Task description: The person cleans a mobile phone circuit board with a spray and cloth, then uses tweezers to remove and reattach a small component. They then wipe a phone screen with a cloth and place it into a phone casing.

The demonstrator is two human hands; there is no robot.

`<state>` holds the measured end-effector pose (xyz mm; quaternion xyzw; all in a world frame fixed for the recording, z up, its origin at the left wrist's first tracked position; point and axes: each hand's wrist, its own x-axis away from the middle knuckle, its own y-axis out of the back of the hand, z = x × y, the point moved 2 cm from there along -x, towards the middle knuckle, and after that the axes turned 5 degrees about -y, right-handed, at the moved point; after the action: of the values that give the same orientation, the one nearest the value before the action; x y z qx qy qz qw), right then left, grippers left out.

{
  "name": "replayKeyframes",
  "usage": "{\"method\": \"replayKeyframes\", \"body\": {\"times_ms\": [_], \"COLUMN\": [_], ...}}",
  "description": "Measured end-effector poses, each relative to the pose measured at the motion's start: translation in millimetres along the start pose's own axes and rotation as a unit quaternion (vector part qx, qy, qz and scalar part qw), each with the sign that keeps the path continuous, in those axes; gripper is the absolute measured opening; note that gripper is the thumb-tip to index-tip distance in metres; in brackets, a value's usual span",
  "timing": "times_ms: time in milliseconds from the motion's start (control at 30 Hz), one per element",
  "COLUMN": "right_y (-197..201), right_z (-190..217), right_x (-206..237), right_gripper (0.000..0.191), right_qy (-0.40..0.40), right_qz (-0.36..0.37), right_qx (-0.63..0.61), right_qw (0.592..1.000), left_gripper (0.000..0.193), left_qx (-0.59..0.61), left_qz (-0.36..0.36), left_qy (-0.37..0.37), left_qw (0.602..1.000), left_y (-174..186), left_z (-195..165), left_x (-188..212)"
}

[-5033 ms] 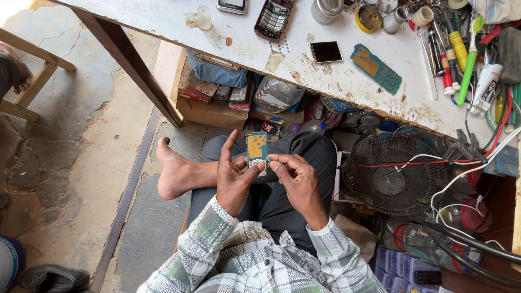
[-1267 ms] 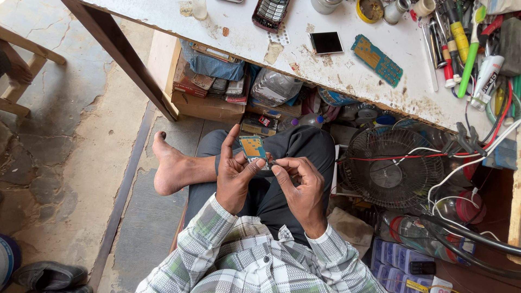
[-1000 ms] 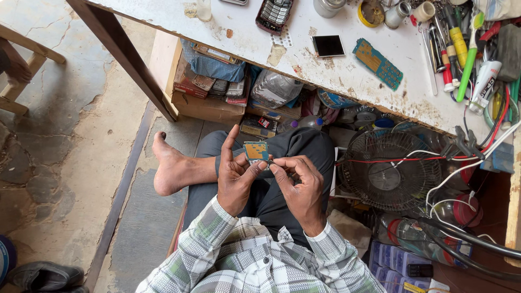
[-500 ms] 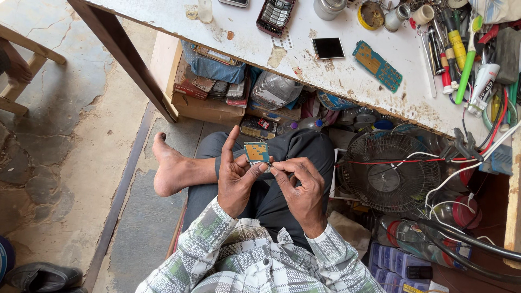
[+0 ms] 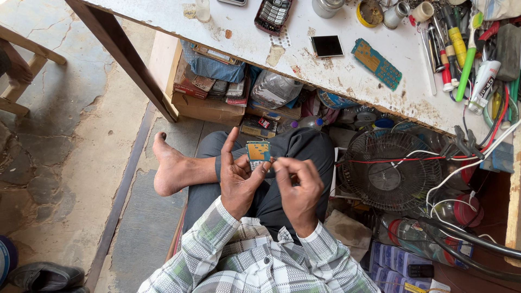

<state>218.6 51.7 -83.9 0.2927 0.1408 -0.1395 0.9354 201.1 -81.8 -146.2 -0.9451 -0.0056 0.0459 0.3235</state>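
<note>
floor, far left: cracked stone paving, a dark shoe point(image 5: 43, 275) at the bottom corner, part of a wooden stool point(image 5: 24, 70) at the upper left edge.
bare foot point(image 5: 167, 169): resting sideways on the floor, crossed over the knee of dark trousers.
cardboard box point(image 5: 203, 87): under the table, stuffed with flat packets and cloth, just beyond the foot.
left hand point(image 5: 237, 176): over the lap, index finger straight up, thumb and other fingers closed narrow on the lower edge of the small circuit board.
small circuit board point(image 5: 258, 153): held upright above the lap between both hands, gold and blue face toward the camera, pinched by the left hand from below and left.
right hand point(image 5: 297, 187): just right of the board, fingers curled tight, thumb and forefinger nipped together at the board's right edge; whether something thin sits between them cannot be told.
shirt sleeves point(image 5: 255, 260): green and white plaid, at the bottom of the view.
table point(image 5: 244, 32): white, stained, running across the top.
keypad phone point(image 5: 274, 13): dark, lying on the table above the hands.
small screen point(image 5: 327, 46): black square, flat on the table right of the phone.
long circuit board point(image 5: 376, 63): teal, lying slantwise near the table edge.
fan point(image 5: 393, 176): black wire guard, lying under the table right of the knee, red and white wires across it.
tools point(image 5: 461, 49): screwdrivers, a green toothbrush and tubes heaped at the table's right end.
</note>
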Motion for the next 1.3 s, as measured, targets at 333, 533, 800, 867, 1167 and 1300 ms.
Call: {"method": "replayKeyframes", "body": {"times_ms": [333, 533, 800, 867, 1167, 1300], "right_y": [-6.6, -14.3, -15.8, -15.0, -13.9, -15.4], "right_z": [-16.8, -25.5, -34.7, -36.9, -39.5, -36.3], "right_x": [17.3, 19.0, 15.6, 13.5, 9.7, 17.2], "right_gripper": [0.024, 0.026, 0.024, 0.024, 0.026, 0.025], "right_qy": [-0.19, -0.225, -0.221, -0.218, -0.213, -0.222], "right_qz": [0.067, 0.083, 0.087, 0.085, 0.08, 0.079], "right_qx": [-0.131, -0.159, -0.132, -0.128, -0.123, -0.168], "right_qw": [0.971, 0.958, 0.962, 0.964, 0.966, 0.957], "left_gripper": [0.071, 0.063, 0.066, 0.062, 0.031, 0.037], "left_qx": [0.178, 0.191, 0.156, 0.131, 0.174, 0.171], "left_qz": [-0.169, -0.161, -0.121, -0.108, -0.082, -0.104], "left_qy": [0.123, 0.114, 0.143, 0.155, 0.167, 0.147], "left_qw": [0.962, 0.962, 0.97, 0.973, 0.967, 0.969], "left_y": [10.9, 3.8, 0.7, 3.7, 10.9, 8.8], "left_z": [14.0, 15.5, 14.7, 16.9, 21.7, 19.6], "left_x": [-10.5, -7.2, -2.1, -0.8, -1.4, -2.7]}}
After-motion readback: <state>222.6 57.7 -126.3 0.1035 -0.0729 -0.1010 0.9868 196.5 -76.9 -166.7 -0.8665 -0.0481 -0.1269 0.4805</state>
